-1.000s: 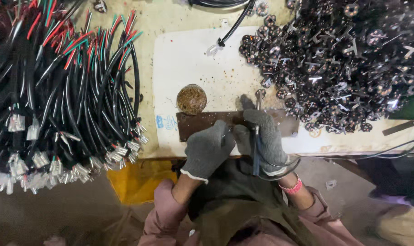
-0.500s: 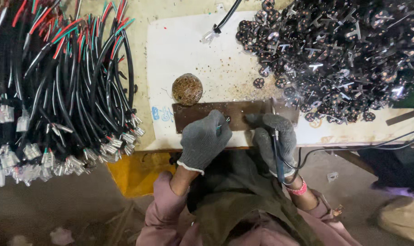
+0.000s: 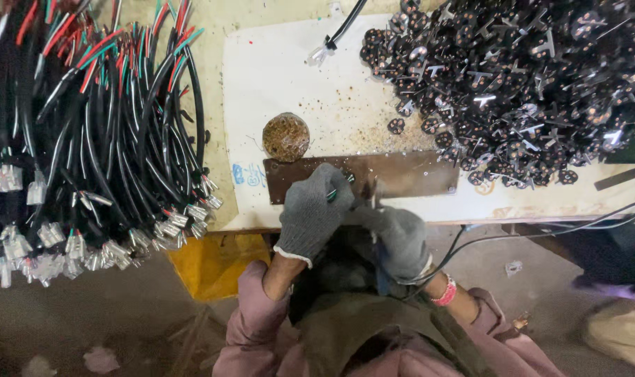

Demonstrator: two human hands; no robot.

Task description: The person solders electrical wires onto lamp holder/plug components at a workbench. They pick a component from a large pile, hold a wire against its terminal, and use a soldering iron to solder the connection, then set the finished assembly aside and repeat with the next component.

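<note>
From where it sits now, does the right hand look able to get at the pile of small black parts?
Probably yes. The right hand sits at the table's near edge by the brown metal plate, and the pile of small black parts lies just beyond it with nothing between them.

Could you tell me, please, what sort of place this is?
Probably a small workshop assembling electrical cords: a bundle of black cables with stripped ends, a heap of plug inserts, and gloved hands working at a worn metal plate on the bench.
</note>
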